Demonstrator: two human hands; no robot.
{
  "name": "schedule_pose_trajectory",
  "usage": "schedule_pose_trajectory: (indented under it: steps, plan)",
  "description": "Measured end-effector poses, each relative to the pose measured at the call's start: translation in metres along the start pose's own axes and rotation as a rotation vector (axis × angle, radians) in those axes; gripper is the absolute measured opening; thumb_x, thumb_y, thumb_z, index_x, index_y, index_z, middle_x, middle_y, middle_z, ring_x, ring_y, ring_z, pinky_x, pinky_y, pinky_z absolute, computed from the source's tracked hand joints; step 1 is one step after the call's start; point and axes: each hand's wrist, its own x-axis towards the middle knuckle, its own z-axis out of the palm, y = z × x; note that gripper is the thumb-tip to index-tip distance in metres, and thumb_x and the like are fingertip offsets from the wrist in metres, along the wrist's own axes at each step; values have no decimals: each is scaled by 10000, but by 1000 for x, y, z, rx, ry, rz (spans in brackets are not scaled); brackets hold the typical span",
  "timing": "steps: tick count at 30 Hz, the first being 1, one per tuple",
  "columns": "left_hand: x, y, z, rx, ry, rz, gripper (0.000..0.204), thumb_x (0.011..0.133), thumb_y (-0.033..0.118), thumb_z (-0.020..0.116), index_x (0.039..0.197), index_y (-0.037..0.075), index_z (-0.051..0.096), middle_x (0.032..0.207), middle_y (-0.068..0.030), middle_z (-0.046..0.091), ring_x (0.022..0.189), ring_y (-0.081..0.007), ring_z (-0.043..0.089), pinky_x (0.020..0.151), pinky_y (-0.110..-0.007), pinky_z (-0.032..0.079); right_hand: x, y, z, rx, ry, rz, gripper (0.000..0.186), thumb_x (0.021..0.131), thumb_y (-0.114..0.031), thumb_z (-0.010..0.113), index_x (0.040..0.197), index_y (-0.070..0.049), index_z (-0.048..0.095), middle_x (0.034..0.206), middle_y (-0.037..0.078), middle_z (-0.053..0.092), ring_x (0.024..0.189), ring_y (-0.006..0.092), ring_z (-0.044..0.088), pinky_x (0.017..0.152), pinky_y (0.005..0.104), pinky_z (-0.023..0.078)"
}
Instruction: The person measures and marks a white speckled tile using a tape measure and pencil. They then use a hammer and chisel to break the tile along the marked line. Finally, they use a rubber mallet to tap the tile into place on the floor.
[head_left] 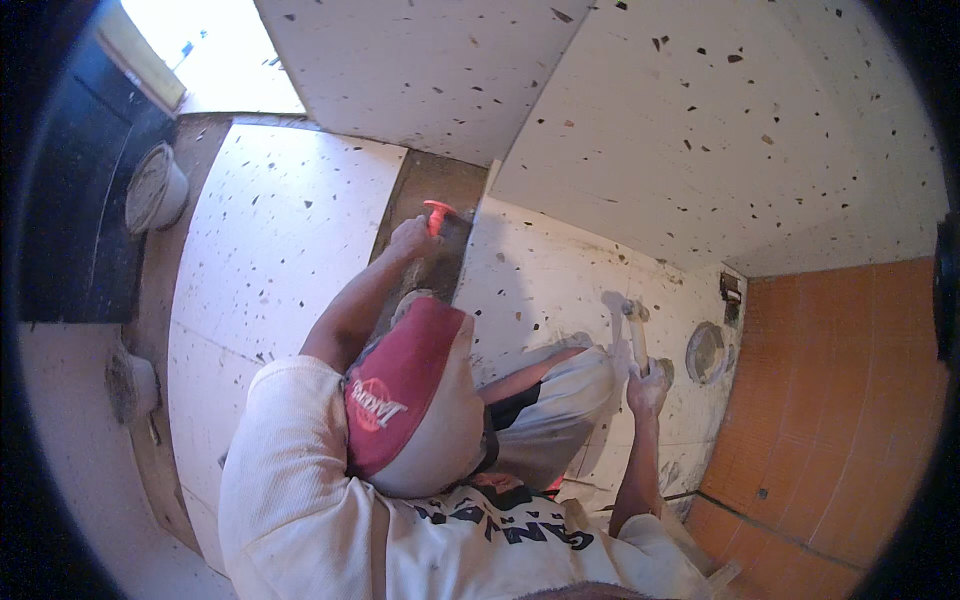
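My left hand (pixel 410 238) reaches forward, closed round the red-orange handle (pixel 436 217) of a tool whose working end I cannot make out. It is over a dark, rough strip (pixel 424 180) between two speckled white tiles. To the right, my right hand (pixel 648 385) grips the pale handle of a mallet (pixel 638 335). The mallet's whitish head is just above or on the speckled floor tile (pixel 540 280); which one I cannot tell. Between my arms are my bent legs, one covered by red and beige cloth (pixel 410 400), the other by greyish cloth (pixel 560 410).
A large speckled tile (pixel 290 220) covers the left floor. Two buckets (pixel 158 188) (pixel 133 383) stand along the left side. Speckled panels (pixel 700 130) rise ahead, an orange tiled wall (pixel 810 400) on the right. A round opening (pixel 705 352) lies near the right corner.
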Motion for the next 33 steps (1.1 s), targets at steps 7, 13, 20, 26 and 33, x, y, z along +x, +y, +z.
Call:
schedule_pose_trajectory:
  steps: [7,13,20,26,33]
  plan:
    - [-34,-12,-11,-37,-4,-104,515,771,446,682,1071,33,611,1034,-214,668,992,-372,645,825,-475,512,-21,13,15,-31,49,109,381,857,-363,639,1007,-13,624,911,218,666,883,403,642,765,490,493]
    - [-110,-26,-10,-210,-26,-41,468,769,463,701,938,27,673,959,-210,684,955,-366,654,781,-471,514,-38,19,31,56,48,96,430,855,-429,624,983,-18,630,900,224,664,885,399,646,750,489,498]
    - [-227,-66,21,-406,114,-101,397,759,391,712,936,37,677,932,-205,684,930,-358,651,790,-452,505,-42,33,56,-93,72,-8,450,867,-434,603,1100,-50,581,1099,213,615,956,394,624,768,496,505]
    - [-312,-97,45,-464,231,-297,351,785,331,681,969,32,664,975,-202,674,964,-345,639,835,-433,498,-12,71,92,-164,69,-108,433,867,-421,604,1129,-83,539,1040,184,627,912,365,637,750,476,522]
    - [-345,-102,43,-554,319,-406,295,793,310,676,921,44,669,930,-181,683,925,-338,649,826,-422,501,-13,71,111,94,126,-110,448,821,-421,645,1104,-89,546,974,160,672,831,377,660,703,477,512]
